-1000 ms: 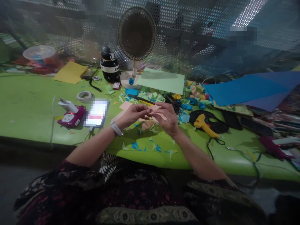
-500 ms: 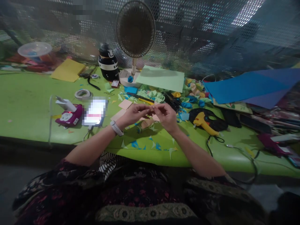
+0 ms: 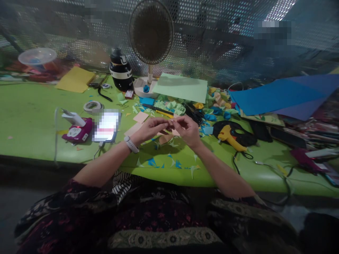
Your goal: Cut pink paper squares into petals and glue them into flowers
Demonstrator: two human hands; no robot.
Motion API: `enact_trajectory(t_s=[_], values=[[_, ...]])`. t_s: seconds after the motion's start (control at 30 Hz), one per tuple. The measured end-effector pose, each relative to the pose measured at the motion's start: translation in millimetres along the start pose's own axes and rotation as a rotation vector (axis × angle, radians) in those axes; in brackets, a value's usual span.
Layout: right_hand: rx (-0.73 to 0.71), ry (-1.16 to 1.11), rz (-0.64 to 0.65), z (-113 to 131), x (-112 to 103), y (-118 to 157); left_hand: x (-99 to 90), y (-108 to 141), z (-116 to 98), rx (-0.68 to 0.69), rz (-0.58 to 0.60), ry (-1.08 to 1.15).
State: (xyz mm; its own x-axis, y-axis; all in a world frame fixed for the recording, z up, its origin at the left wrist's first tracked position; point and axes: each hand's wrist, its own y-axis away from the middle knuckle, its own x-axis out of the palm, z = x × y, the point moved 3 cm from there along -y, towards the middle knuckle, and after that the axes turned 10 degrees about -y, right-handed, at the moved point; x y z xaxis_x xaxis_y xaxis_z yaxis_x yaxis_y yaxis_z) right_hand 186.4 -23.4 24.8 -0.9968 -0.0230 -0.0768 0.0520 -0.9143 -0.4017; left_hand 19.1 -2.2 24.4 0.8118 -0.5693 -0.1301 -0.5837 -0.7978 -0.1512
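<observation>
My left hand, with a white watch at the wrist, and my right hand meet at the fingertips over the green table. Both are closed in a pinch; whatever sits between the fingertips is too small and hidden to name. Just below them lies a curled peach paper piece. Pink paper squares rest left of my left hand. Behind the hands is a yellow and black cutter. Blue and pale scraps are scattered toward the table's front edge.
A yellow glue gun with its cable lies at the right. At the left are a lit phone, a purple extension socket and a tape roll. A black bottle and a fan stand behind.
The view has shifted slightly. My hands stay together, with the fingertips a little differently placed.
</observation>
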Motion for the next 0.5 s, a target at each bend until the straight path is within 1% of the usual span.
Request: enact_trajectory(t_s=[0.13, 0.33, 0.5], values=[[-0.021, 0.023, 0.010, 0.9, 0.3, -0.8, 0.1, -0.5, 0.6, 0.013, 0.005, -0.015], [-0.070, 0.013, 0.042, -3.9, -2.0, -3.5, 0.0, 0.1, -0.8, 0.010, 0.022, -0.040], [-0.089, 0.030, 0.054, -5.4, -2.8, -4.4, 0.0, 0.2, -0.2, 0.015, 0.017, -0.026]])
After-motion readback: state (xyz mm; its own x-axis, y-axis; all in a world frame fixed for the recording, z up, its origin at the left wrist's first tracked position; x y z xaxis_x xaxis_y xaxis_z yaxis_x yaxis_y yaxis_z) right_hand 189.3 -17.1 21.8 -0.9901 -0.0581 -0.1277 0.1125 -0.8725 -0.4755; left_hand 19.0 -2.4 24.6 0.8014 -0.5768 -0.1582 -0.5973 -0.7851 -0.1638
